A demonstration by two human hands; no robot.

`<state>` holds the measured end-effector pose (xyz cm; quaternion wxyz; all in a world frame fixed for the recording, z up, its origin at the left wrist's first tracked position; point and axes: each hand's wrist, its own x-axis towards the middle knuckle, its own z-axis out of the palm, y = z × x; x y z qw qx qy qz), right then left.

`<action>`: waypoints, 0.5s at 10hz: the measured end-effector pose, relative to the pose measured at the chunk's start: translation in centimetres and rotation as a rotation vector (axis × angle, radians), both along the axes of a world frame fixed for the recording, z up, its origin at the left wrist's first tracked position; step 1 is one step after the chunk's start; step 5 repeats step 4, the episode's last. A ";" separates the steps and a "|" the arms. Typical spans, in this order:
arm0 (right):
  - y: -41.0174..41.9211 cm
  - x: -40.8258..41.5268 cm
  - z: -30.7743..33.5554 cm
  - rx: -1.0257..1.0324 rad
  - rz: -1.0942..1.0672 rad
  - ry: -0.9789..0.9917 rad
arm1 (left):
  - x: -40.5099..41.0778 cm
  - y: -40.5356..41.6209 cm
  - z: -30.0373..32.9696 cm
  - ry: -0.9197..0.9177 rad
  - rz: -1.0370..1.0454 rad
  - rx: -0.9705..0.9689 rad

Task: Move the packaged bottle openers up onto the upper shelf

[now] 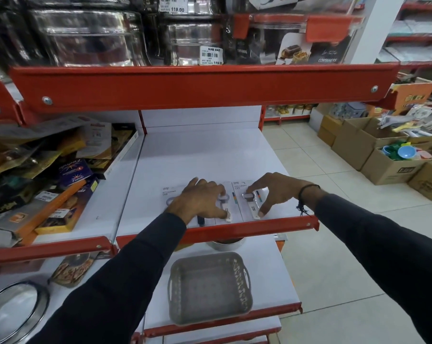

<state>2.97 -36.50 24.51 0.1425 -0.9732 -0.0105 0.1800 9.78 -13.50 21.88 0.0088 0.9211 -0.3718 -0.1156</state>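
Head view showed a shop shelving unit with red edge rails, and the white shelf (200, 155) at arm's reach carried the goods in question. Above the fingers ran a deep red rail (205, 83) fronting a level crowded with glass containers (85, 36). Below the fingers, on a lower shelf, sat a grey plastic basket (210, 286), empty. Left of the fingers lay a heap of boxed goods (61, 175).

Three packaged bottle openers (234, 202) lay flat and side by side near the shelf's front edge, just behind its red lip. The left hand (200, 202) rested on top of the left and middle packs, fingers (224, 214) spread and pressing down, pinching nothing as far as could be seen. The right hand (274, 192) arched over the rightmost pack, forefinger on the opener's head and thumb at the handle end, set to pinch but not yet closed on it.

Judging from this, the flat glossy cards would be hard to lift off a smooth shelf; fingers could slide them forward over the lip, dropping them toward the basket. If the crowded level is the target, a card pushed in carelessly might knock the glassware.
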 end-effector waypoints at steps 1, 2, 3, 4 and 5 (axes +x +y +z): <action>0.5 0.0 0.4 -0.013 0.004 -0.007 | -0.2 0.0 0.2 -0.005 -0.001 0.008; 1.1 -0.3 1.2 -0.060 -0.009 0.008 | -0.8 0.1 0.6 0.003 0.001 0.015; 2.1 -1.3 1.9 -0.073 -0.043 -0.041 | -1.8 0.8 0.6 0.016 0.000 -0.052; 3.8 -3.0 2.4 -0.072 -0.052 -0.255 | -3.7 2.5 0.7 -0.098 0.007 -0.217; 3.8 -3.0 2.4 -0.072 -0.052 -0.255 | -3.7 2.5 0.7 -0.098 0.007 -0.217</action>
